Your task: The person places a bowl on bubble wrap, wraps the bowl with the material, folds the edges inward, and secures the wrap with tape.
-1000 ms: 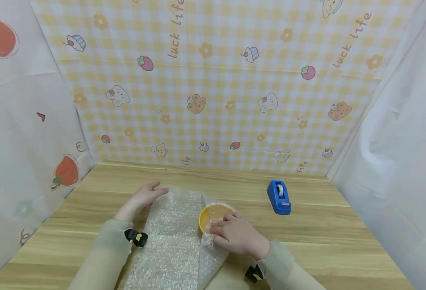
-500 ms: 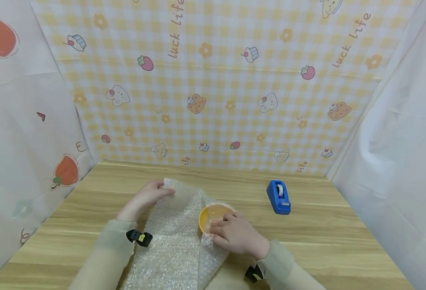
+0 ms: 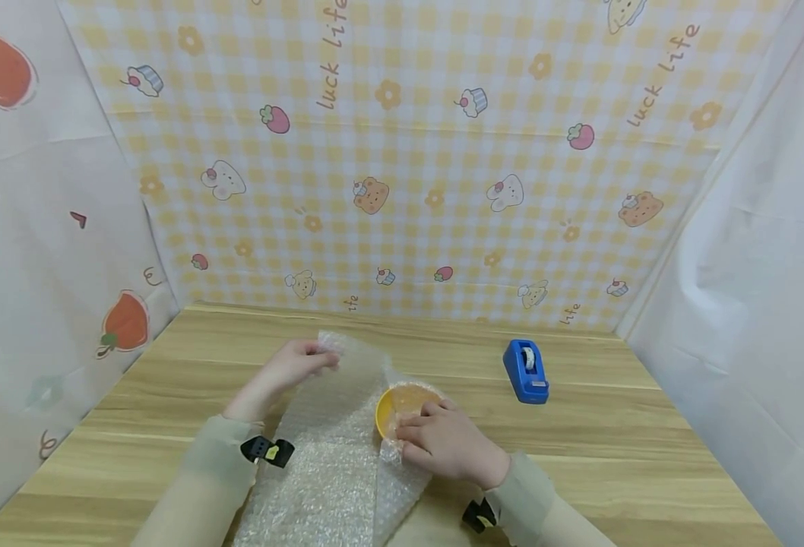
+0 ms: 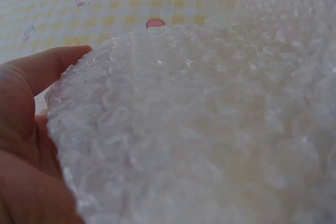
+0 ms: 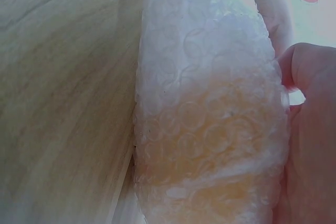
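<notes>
A sheet of bubble wrap (image 3: 320, 471) lies in front of the person. At its upper left edge, the left hand (image 3: 292, 366) pinches the sheet between thumb and fingers and holds that corner raised. Close up in the left wrist view, the raised bubble wrap (image 4: 173, 119) fills most of the picture. A yellow bowl (image 3: 383, 416) sits on the right part of the sheet, partly covered by a folded flap. With curled fingers the right hand (image 3: 446, 444) holds this flap at the bowl; its fingertips are partly hidden. Orange-yellow shows through the bubble wrap (image 5: 210, 124) in the right wrist view.
A blue tape dispenser (image 3: 527, 372) with a roll of tape stands at the back right of the wooden table (image 3: 614, 433). Behind the table hangs a yellow checked cloth (image 3: 409, 167), with white cloths at both sides.
The left hand has taken the upper left edge of the bubble wrap, lifted it and moved it a little right. The right hand and the bowl stay in place.
</notes>
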Demonstrator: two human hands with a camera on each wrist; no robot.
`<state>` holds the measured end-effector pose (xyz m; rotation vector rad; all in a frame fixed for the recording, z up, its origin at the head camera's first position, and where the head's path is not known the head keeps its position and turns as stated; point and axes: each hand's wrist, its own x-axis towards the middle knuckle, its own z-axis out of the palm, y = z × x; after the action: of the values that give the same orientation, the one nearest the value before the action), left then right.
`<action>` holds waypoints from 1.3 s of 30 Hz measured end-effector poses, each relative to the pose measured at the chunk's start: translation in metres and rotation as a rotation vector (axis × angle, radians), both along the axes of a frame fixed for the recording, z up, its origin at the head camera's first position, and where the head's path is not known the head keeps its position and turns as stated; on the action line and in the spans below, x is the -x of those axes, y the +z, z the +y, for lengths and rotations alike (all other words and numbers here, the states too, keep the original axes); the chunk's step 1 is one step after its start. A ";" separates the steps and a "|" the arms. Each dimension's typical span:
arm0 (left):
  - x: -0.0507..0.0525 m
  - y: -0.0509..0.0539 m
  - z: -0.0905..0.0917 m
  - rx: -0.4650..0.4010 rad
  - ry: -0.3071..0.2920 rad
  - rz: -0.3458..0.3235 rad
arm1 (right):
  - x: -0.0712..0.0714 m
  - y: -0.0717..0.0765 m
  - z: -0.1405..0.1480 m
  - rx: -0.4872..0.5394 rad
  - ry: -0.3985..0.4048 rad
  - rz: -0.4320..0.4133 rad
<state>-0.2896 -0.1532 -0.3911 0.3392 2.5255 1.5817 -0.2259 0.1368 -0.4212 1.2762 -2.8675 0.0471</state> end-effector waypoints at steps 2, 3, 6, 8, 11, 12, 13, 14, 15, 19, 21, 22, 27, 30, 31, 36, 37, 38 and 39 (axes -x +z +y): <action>-0.003 0.003 0.003 -0.008 -0.019 0.013 | 0.000 0.001 0.000 0.003 0.000 0.000; -0.005 0.005 0.005 -0.011 -0.035 0.023 | 0.000 0.001 0.000 0.005 0.000 0.002; -0.010 0.011 0.010 -0.014 -0.081 0.048 | 0.000 0.000 0.000 0.011 0.006 0.006; -0.013 0.013 0.014 -0.016 -0.110 0.066 | 0.000 0.000 0.000 0.014 0.009 0.009; -0.018 0.016 0.021 -0.026 -0.148 0.078 | 0.001 -0.002 0.001 0.020 0.020 0.021; -0.020 0.017 0.023 -0.031 -0.157 0.081 | 0.001 -0.002 0.001 0.021 0.022 0.025; -0.021 0.017 0.026 -0.030 -0.168 0.082 | 0.001 -0.002 0.001 0.023 0.024 0.028; -0.023 0.017 0.029 -0.028 -0.182 0.084 | 0.001 -0.002 0.001 0.023 0.025 0.029; -0.025 0.017 0.032 -0.029 -0.201 0.085 | 0.001 -0.002 0.001 0.022 0.025 0.031; -0.031 0.016 0.043 -0.023 -0.277 0.068 | 0.001 -0.002 0.001 0.015 0.024 0.033; -0.034 0.016 0.047 -0.026 -0.314 0.053 | 0.002 -0.002 0.001 0.011 0.027 0.038; -0.036 0.015 0.049 -0.024 -0.329 0.042 | 0.002 -0.003 0.001 0.011 0.029 0.042; -0.041 0.014 0.058 -0.030 -0.406 0.041 | 0.002 -0.003 0.001 0.016 0.034 0.053; -0.043 0.011 0.062 -0.037 -0.425 0.044 | 0.001 -0.003 0.001 0.016 0.037 0.060; -0.043 0.009 0.064 -0.038 -0.428 0.043 | 0.001 -0.002 0.001 0.015 0.037 0.061; -0.045 0.003 0.072 -0.051 -0.441 0.049 | 0.000 -0.002 0.001 0.010 0.032 0.053; -0.045 0.002 0.073 -0.044 -0.441 0.050 | 0.000 -0.001 0.001 0.008 0.027 0.046; -0.046 0.000 0.074 -0.038 -0.442 0.054 | 0.000 -0.001 0.001 0.002 0.027 0.045; -0.046 -0.001 0.075 -0.034 -0.447 0.064 | 0.000 -0.001 0.001 -0.002 0.025 0.040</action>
<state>-0.2438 -0.0781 -0.3919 0.8985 2.2518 1.4514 -0.2259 0.1374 -0.4221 1.2976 -2.8194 0.0178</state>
